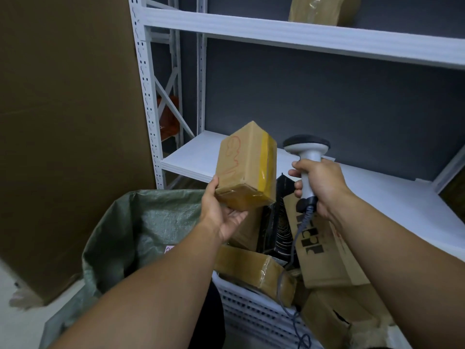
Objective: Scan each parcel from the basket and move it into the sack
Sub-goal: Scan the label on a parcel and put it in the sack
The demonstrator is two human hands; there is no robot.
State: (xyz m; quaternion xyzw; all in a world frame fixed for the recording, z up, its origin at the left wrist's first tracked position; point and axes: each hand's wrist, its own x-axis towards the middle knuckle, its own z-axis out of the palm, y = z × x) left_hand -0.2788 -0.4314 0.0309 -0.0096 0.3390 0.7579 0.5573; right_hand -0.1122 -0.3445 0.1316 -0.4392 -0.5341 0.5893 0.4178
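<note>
Left hand (221,212) cups the parcel (245,167), fingers (237,215) beneath (right hand (319,182) grips scanner (307,147))

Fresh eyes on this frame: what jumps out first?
Dead centre, the left hand holds up a taped parcel with a red scrawl, and just right of it the right hand grips a grey scanner. Below left gapes the open green sack. At lower right stands a white basket piled with more parcels.
</note>
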